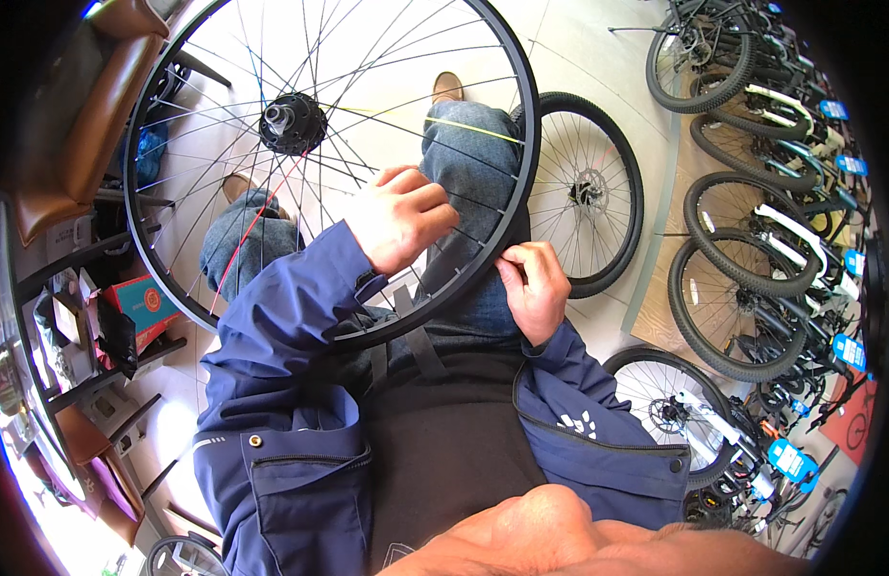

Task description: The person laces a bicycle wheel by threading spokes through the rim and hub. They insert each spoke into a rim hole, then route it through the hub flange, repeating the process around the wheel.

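A black bicycle wheel [523, 72] without a tyre leans over my lap. Its hub [293, 123] is black with a silver axle end. Most spokes are dark; one is red [243, 233] and another yellow-green [473, 127]. My left hand [406, 219] reaches inside the rim, its fingers curled closed at a spoke; the fingertips are partly hidden. At the rim's outer edge on the right, my right hand [536, 286] pinches with thumb and forefinger against the rim. Whether something small sits in that pinch cannot be seen.
Beside my right leg is another wheel with a tyre and disc rotor [588, 192]. Several bicycles [742, 278] stand in a row along the right. To the left are a brown leather chair [75, 158] and a rack holding a red and blue box [142, 309].
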Motion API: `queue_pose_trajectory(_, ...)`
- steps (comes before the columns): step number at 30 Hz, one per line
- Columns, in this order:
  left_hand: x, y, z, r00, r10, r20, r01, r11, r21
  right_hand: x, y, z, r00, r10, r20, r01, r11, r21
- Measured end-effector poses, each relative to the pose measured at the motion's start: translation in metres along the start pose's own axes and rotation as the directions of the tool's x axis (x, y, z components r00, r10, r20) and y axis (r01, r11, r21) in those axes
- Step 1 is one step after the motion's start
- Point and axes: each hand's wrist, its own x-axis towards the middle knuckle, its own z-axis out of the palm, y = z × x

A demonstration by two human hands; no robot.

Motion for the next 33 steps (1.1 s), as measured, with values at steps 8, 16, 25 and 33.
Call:
queue_pose_trajectory(8, 0.006, 0.011, -0.001, 0.996, 0.054, -0.066, -0.055, 0.998, -0.011, 0.003, 0.009, -0.002, 0.994, -0.109, 0.031, 0.112, 0.989, -0.093)
queue_pose_trajectory(16, 0.017, 0.029, 0.032, 0.985, 0.126, -0.118, -0.123, 0.992, 0.033, 0.002, 0.003, 0.003, 0.997, 0.059, 0.040, -0.062, 0.995, 0.081)
queue_pose_trajectory(25, 0.014, 0.036, 0.039, 0.994, 0.095, -0.062, -0.089, 0.992, 0.091, 0.003, 0.006, 0.000, 0.995, -0.097, 0.025, 0.099, 0.988, -0.115)
queue_pose_trajectory(33, 0.011, 0.033, 0.048, 0.996, 0.078, -0.043, -0.071, 0.988, 0.140, 0.002, 0.012, -0.006, 0.992, -0.106, 0.062, 0.113, 0.987, -0.117)
